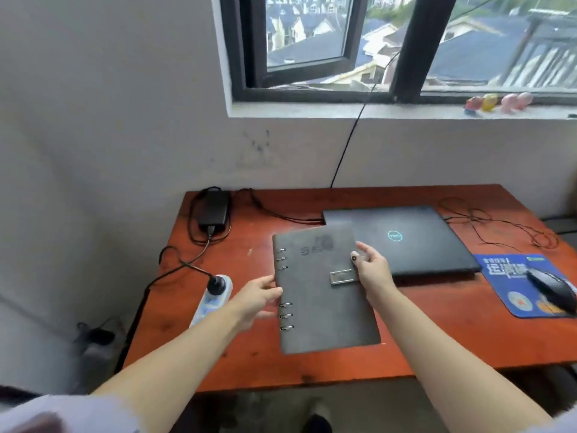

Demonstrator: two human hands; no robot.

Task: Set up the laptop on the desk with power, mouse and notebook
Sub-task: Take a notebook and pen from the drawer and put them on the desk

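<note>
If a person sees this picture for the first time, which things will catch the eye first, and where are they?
First comes the grey ring-bound notebook with a metal clasp in the middle of the reddish-brown wooden desk, held at its edges by the left hand and the right hand. Behind it lies the closed dark laptop with a glowing teal logo, its corner under the notebook. At the right edge, a black mouse sits on a blue printed mouse pad.

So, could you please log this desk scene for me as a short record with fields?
notebook: grey, closed, ring-bound, top corner overlapping laptop
left hand: grips ring edge
right hand: grips clasp edge
laptop: closed, cable plugged in
power brick: back left of desk
mouse: on blue pad, right side
</note>
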